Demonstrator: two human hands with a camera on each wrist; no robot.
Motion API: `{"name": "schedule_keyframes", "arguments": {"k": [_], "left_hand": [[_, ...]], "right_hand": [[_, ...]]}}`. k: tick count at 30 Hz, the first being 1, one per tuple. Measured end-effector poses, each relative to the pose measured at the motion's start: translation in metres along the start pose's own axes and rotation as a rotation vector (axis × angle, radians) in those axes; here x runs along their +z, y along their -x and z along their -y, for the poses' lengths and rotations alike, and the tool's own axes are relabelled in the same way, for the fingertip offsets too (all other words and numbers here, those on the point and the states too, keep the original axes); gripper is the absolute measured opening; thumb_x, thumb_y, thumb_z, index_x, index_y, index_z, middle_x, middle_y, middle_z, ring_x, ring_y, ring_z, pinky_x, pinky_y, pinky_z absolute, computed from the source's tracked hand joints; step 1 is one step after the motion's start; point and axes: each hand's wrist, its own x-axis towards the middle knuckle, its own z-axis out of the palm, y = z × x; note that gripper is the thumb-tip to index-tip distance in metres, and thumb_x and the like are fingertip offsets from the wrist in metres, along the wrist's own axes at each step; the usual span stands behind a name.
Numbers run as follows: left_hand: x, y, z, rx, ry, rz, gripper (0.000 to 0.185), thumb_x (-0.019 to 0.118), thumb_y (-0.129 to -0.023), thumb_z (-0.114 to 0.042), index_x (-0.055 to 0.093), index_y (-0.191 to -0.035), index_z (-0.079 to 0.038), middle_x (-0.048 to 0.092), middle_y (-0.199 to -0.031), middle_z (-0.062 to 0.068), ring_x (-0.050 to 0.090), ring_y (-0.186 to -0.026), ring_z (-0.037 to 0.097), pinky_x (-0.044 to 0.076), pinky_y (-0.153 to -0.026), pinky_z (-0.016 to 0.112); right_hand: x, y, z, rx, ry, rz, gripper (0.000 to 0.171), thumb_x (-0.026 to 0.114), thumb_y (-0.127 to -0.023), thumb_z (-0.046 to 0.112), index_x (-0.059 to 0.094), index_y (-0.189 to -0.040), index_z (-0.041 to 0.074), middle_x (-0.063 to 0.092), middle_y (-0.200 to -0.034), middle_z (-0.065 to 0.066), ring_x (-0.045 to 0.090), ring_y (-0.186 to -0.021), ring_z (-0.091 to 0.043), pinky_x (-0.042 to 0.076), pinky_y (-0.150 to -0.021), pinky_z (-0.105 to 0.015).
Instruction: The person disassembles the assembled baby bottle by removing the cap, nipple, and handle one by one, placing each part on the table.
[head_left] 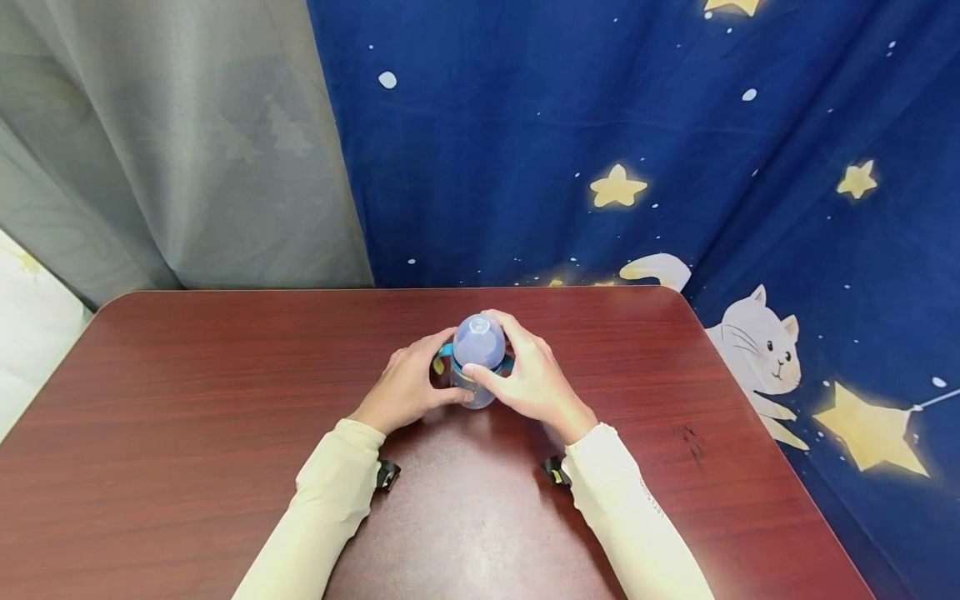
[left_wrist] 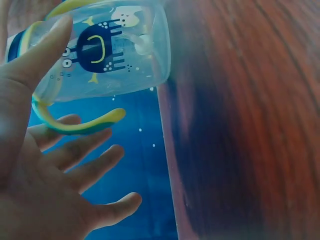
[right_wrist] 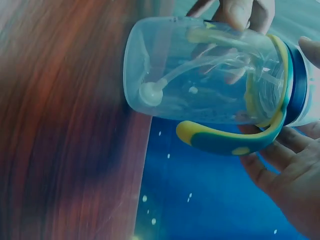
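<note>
A clear baby bottle (head_left: 481, 397) with a domed lid (head_left: 478, 340) stands upright on the table between both hands. My left hand (head_left: 408, 379) holds its body, thumb on the near side and fingers reaching round by one handle (left_wrist: 80, 127). The lid is gripped by my right hand (head_left: 536, 379), the thumb in front and the fingers at the far side. In the right wrist view, a straw with a round weighted end (right_wrist: 151, 94) shows inside the bottle, and a second yellow and teal handle (right_wrist: 220, 142) curves out. The left wrist view shows a dark cartoon animal (left_wrist: 95, 49) printed on it.
The reddish-brown wooden table (head_left: 187, 433) extends around the bottle on all sides. Behind its far edge hang a grey curtain (head_left: 210, 150) and a blue curtain (head_left: 495, 150) with stars. Dark bands (head_left: 387, 474) sit at the wrists.
</note>
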Motion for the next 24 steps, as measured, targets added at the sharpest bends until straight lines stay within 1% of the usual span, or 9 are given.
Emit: {"name": "schedule_keyframes", "arguments": {"k": [1,3,6,8,11,14,19,24], "left_hand": [[-0.0001,-0.0001,0.0008,0.002,0.006,0.002,0.093,0.089,-0.071,-0.044,0.045,-0.148,-0.016,0.058,-0.137,0.003,0.055,-0.124,0.023,0.036,-0.103,0.056],[-0.0005,0.0001,0.0025,0.006,0.034,0.01,0.09,0.09,-0.07,-0.044,0.048,-0.146,-0.019,0.061,-0.132,-0.001,0.058,-0.118,0.02,0.04,-0.101,0.052],[-0.0013,0.0004,0.0044,-0.003,0.095,0.031,0.081,0.091,-0.069,-0.041,0.055,-0.139,-0.022,0.064,-0.124,-0.005,0.06,-0.11,0.015,0.046,-0.097,0.045],[-0.0019,0.0008,0.0052,-0.005,0.136,0.048,0.074,0.092,-0.069,-0.037,0.059,-0.133,-0.021,0.066,-0.119,-0.007,0.061,-0.105,0.013,0.05,-0.091,0.041],[-0.0024,0.0008,0.0062,-0.002,0.166,0.057,0.066,0.093,-0.069,-0.033,0.063,-0.126,-0.021,0.068,-0.113,-0.008,0.062,-0.101,0.011,0.051,-0.089,0.039],[-0.0034,0.001,0.0072,0.007,0.169,0.057,0.062,0.093,-0.068,-0.033,0.065,-0.122,-0.021,0.068,-0.111,-0.008,0.062,-0.098,0.011,0.051,-0.088,0.039],[-0.0063,0.0012,0.0073,0.017,0.134,0.055,0.062,0.092,-0.068,-0.038,0.065,-0.121,-0.021,0.068,-0.11,-0.009,0.061,-0.097,0.012,0.051,-0.088,0.041],[-0.0085,0.0026,0.0037,0.014,0.111,0.048,0.062,0.092,-0.068,-0.04,0.065,-0.122,-0.022,0.068,-0.109,-0.01,0.061,-0.097,0.012,0.05,-0.088,0.042]], "right_hand": [[0.001,0.0004,0.002,-0.008,-0.003,0.013,0.068,0.081,-0.083,0.036,0.049,-0.14,0.018,0.062,-0.122,0.004,0.063,-0.103,-0.009,0.053,-0.09,-0.032],[0.0027,0.0011,0.0055,-0.021,-0.005,0.031,0.068,0.08,-0.083,0.037,0.048,-0.141,0.018,0.061,-0.124,0.005,0.062,-0.104,-0.009,0.053,-0.091,-0.032],[0.0043,0.0019,0.0086,-0.034,-0.011,0.048,0.069,0.08,-0.083,0.036,0.048,-0.142,0.018,0.06,-0.126,0.005,0.061,-0.106,-0.009,0.052,-0.092,-0.031],[0.0047,0.0023,0.0098,-0.034,-0.024,0.057,0.069,0.08,-0.084,0.035,0.047,-0.142,0.019,0.06,-0.126,0.005,0.061,-0.106,-0.008,0.052,-0.093,-0.03],[0.0056,0.0027,0.0101,-0.031,-0.042,0.069,0.069,0.081,-0.084,0.034,0.046,-0.142,0.021,0.06,-0.126,0.005,0.061,-0.106,-0.007,0.051,-0.094,-0.028],[0.0066,0.0026,0.0093,-0.034,-0.06,0.074,0.07,0.081,-0.084,0.033,0.046,-0.142,0.019,0.06,-0.126,0.005,0.061,-0.106,-0.007,0.051,-0.094,-0.028],[0.0073,0.0019,0.0086,-0.043,-0.079,0.082,0.069,0.08,-0.084,0.032,0.046,-0.142,0.014,0.06,-0.125,0.004,0.061,-0.106,-0.009,0.051,-0.095,-0.029],[0.0053,0.0023,0.0098,-0.044,-0.095,0.091,0.069,0.08,-0.085,0.033,0.046,-0.142,0.015,0.06,-0.126,0.003,0.061,-0.107,-0.01,0.051,-0.095,-0.03]]}}
